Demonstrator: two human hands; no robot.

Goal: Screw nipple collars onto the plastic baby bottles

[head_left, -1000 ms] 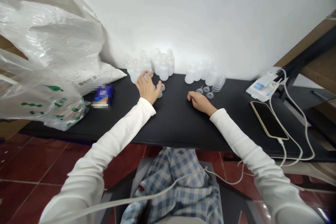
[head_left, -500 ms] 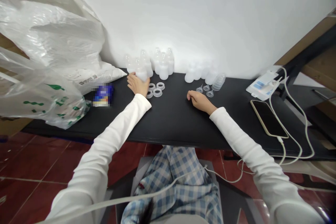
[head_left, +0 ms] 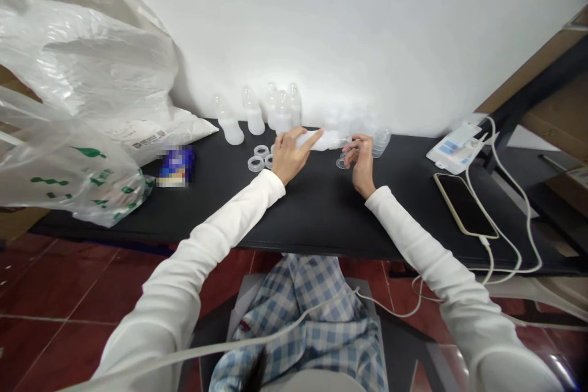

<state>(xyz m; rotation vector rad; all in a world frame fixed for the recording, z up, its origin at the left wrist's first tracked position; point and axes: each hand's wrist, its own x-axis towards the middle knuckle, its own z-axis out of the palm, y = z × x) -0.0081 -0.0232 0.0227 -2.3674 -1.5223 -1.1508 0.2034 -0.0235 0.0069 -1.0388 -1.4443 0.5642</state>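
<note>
My left hand (head_left: 290, 156) is wrapped round a white baby bottle (head_left: 324, 140), which lies sideways in the air with its clear cap end pointing right. At that end the curled fingers of my right hand (head_left: 361, 164) close on the clear cap (head_left: 345, 141). Part of the cap is hidden by the fingers. Just left of my left hand several translucent rings (head_left: 256, 163) lie on the table. Under my right hand are clear nipples (head_left: 340, 163), partly covered. A nested stack of clear caps (head_left: 381, 142) is right of that hand.
Capped bottles (head_left: 253, 111) stand along the wall at the left, and several uncapped-looking white bottles (head_left: 356, 119) stand behind my hands. Plastic bags (head_left: 92, 73) and a blue pack (head_left: 177, 166) are at left. A phone (head_left: 465, 205) with a white cable lies right on the black table (head_left: 316, 214).
My left hand has picked up a capped bottle from the left group and carried it right, tipping it sideways. My right hand has risen and closed on its cap end.
</note>
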